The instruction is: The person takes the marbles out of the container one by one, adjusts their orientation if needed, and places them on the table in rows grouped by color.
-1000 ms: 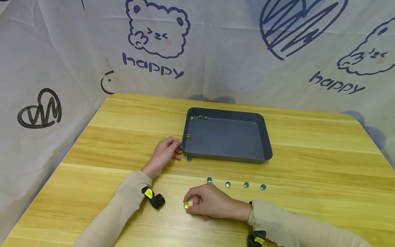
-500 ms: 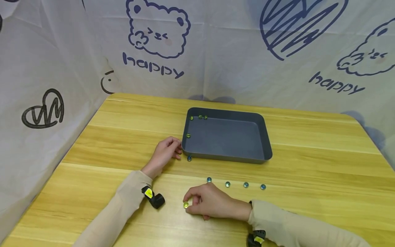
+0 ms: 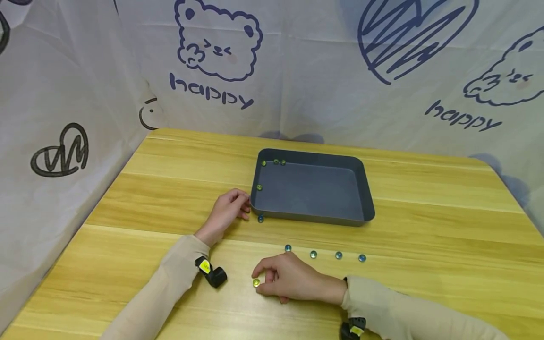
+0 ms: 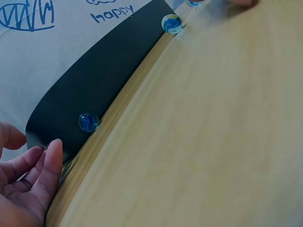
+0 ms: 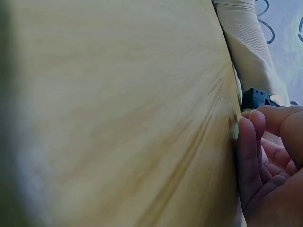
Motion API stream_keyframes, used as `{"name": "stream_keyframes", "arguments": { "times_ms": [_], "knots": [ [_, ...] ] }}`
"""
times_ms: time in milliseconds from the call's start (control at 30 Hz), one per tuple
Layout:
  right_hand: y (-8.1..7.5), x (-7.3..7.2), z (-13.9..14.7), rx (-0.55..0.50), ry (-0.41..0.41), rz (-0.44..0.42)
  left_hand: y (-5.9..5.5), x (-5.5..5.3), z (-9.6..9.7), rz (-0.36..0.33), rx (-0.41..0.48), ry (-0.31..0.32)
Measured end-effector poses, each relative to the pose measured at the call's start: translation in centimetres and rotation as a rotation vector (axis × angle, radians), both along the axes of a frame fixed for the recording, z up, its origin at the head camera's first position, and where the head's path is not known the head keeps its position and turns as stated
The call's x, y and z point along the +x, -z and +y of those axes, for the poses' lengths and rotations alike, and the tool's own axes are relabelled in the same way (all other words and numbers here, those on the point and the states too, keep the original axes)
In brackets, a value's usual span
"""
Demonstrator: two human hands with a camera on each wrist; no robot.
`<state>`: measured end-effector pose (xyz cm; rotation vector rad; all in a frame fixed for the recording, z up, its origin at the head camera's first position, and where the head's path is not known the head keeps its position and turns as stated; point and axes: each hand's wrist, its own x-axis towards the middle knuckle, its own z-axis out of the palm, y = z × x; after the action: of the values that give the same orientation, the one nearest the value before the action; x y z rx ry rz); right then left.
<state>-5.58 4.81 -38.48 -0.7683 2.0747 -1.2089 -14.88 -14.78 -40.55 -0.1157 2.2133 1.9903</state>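
Observation:
In the head view, my right hand (image 3: 293, 278) is low over the table, thumb and index finger pinching a yellow marble (image 3: 256, 283). In the right wrist view the curled fingers (image 5: 248, 156) show, but the marble is barely visible. My left hand (image 3: 227, 210) rests loosely curled beside the near left corner of a dark grey tray (image 3: 314, 218), holding nothing. Just right of its fingertips, a blue marble (image 3: 261, 218) lies against the tray's front wall; the left wrist view shows this blue-swirled marble (image 4: 88, 122) too.
Several blue marbles lie in a loose row in front of the tray, from one marble (image 3: 288, 248) beyond my right knuckles to another (image 3: 362, 258) at the right. Several yellow-green marbles (image 3: 259, 187) sit along the tray's left side. A printed cloth (image 3: 306, 94) hangs behind the table.

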Motion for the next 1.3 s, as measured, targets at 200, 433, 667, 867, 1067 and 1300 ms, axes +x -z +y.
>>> {"name": "stream_keyframes", "arguments": {
  "times_ms": [200,433,667,867,1067,1300],
  "knots": [
    [0.0,0.0,0.0,0.006,0.004,-0.003,0.0,0.0,-0.1,0.006,0.0,0.0],
    [0.0,0.0,0.1,0.014,0.009,-0.018,0.1,0.0,0.0,0.0,0.001,-0.001],
    [-2.0,-0.7,0.6,-0.051,0.029,0.029,0.1,0.1,0.1,-0.003,0.001,0.005],
    [-7.1,-4.9,1.5,-0.067,0.137,0.241,0.0,0.0,-0.1,0.005,0.014,0.007],
    [-10.3,-10.9,1.7,0.11,0.259,0.294,-0.1,0.0,-0.1,0.002,0.017,-0.002],
    [-9.1,-16.0,0.3,0.222,0.311,0.331,0.0,0.0,0.1,0.007,0.016,-0.005]
  ]
}}
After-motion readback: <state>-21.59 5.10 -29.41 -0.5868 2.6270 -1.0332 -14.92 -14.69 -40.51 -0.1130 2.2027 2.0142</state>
